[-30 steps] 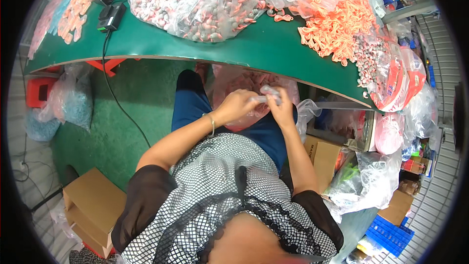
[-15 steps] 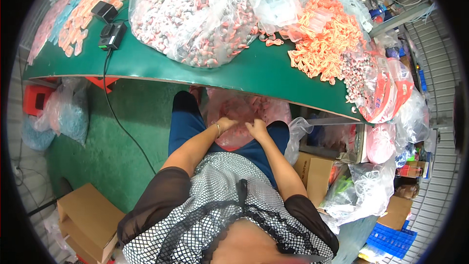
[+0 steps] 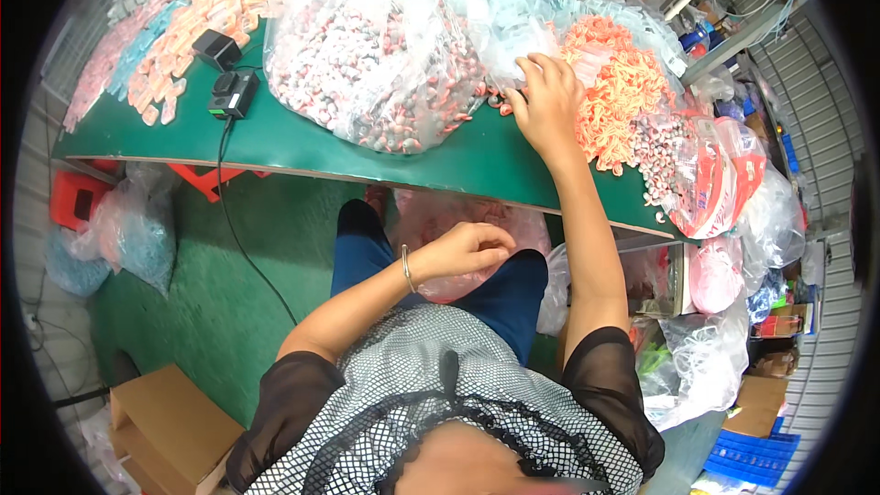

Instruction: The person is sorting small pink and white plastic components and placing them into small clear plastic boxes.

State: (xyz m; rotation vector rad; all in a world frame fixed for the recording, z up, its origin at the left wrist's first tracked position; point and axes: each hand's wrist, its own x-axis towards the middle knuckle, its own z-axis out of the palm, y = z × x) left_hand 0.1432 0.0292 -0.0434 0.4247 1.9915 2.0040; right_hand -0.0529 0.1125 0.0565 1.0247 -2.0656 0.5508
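My right hand (image 3: 547,103) is raised over the green table (image 3: 385,163), fingers spread and slightly bent, with nothing visible in it. Beside its fingers lie a few small pink-and-grey pieces (image 3: 500,103), partly covered by the hand. The pile of orange looped cords (image 3: 619,82) is just to its right. My left hand (image 3: 463,250), with a bracelet at the wrist, hovers above my lap. Its fingers curl loosely, apart from the thumb, and nothing shows between them. Below it, a pink translucent plastic bag (image 3: 440,220) sits between my knees; its contents are unclear.
A large clear bag of small pink-and-grey pieces (image 3: 367,82) stands mid-table. Pale blue plastic pieces (image 3: 513,27) lie behind. A black adapter (image 3: 233,93) trails a cable over the edge. Cardboard boxes (image 3: 174,422) and filled bags (image 3: 147,238) stand on the floor.
My right hand has left the pink bag at my lap and moved up and forward over the table. My left hand has lifted off the bag and shifted slightly right.
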